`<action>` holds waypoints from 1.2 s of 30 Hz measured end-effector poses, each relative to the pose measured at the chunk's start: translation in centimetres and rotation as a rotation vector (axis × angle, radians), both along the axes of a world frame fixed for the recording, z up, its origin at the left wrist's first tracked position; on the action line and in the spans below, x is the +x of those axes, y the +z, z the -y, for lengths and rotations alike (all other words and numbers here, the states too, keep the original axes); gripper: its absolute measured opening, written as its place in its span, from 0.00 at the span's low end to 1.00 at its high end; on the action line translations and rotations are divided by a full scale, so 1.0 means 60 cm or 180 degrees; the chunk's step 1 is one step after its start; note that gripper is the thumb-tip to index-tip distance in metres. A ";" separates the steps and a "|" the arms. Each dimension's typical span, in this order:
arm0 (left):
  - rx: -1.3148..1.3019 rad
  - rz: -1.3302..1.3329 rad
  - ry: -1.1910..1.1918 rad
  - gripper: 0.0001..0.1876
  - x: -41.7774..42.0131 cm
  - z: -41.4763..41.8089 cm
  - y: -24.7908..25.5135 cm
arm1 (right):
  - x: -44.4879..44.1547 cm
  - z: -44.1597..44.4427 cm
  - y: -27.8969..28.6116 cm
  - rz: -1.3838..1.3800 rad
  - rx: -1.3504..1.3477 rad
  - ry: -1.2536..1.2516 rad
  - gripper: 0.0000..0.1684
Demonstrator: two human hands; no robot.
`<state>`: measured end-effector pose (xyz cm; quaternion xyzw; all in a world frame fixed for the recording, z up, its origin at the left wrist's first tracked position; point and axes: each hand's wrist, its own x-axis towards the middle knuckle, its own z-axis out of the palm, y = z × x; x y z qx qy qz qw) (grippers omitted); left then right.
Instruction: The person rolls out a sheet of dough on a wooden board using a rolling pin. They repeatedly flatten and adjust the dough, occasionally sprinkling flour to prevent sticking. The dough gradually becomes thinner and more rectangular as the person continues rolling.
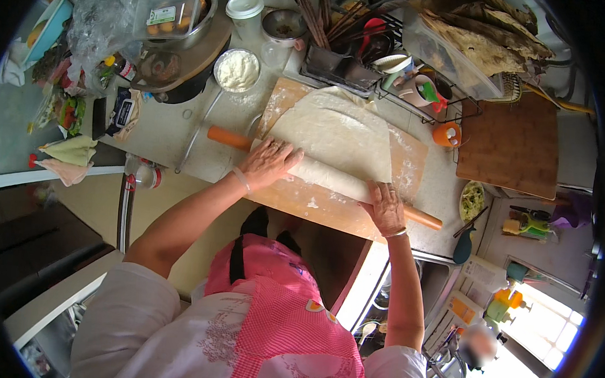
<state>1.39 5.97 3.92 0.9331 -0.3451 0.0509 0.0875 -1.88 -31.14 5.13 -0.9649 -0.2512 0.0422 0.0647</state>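
Observation:
A long wooden rolling pin [424, 216] lies slantwise across a floured wooden board [292, 201], with the near part of a thin dough sheet [338, 124] wrapped round its middle. The rest of the sheet spreads flat over the far side of the board, slightly wrinkled at its far edge. My left hand [270, 162] rests on the dough-wrapped pin towards its left end, fingers spread over the top. Further right, my right hand [385, 205] lies over the wrapped pin, palm down and fingers bent over it. Neither hand's full grip underneath shows.
Behind the board's left corner stands a bowl of flour [237, 70] with a long handle. A lidded pot [178, 77] is further left. Utensil racks [338, 64] border the far side. A cutting board [509, 147] and a dish of chopped greens [471, 201] are at the right.

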 end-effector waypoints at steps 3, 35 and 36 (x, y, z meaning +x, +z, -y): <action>0.0035 -0.0031 -0.0027 0.35 -0.023 -0.005 0.023 | -0.014 -0.007 0.035 0.0633 -0.0114 0.0209 0.39; 0.0133 0.0010 -0.0038 0.37 -0.035 0.115 -0.028 | -0.010 -0.183 -0.022 0.0342 0.0547 -0.0037 0.47; 0.0166 0.0097 -0.0031 0.36 -0.025 0.112 -0.028 | 0.003 -0.176 -0.024 0.0391 0.0388 0.0048 0.46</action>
